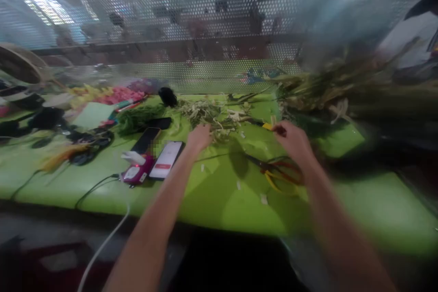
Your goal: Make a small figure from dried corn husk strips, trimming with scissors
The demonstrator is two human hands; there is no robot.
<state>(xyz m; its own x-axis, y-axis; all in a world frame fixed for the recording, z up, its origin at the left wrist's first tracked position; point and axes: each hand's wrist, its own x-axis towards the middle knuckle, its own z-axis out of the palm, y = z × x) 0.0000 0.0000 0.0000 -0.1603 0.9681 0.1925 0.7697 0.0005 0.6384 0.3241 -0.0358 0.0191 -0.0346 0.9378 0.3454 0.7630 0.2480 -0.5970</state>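
My left hand rests at the near edge of a pile of dried plant strips, its fingers curled down together. What they grip, if anything, is hidden. To the right, my right hand is closed, thumb and fingers pinched together over the table. Just beyond those fingertips lies a tool with a yellow handle, and I cannot make out whether they touch it. Large scissors with orange and yellow handles lie below my right hand, blades pointing left. Small pale scraps are scattered on the green tabletop.
Left of my left arm lie a lit phone, a dark phone and a purple device with cables. Green fibre and pink bundles sit farther back. Dried stalks heap at right. A perforated screen stands behind.
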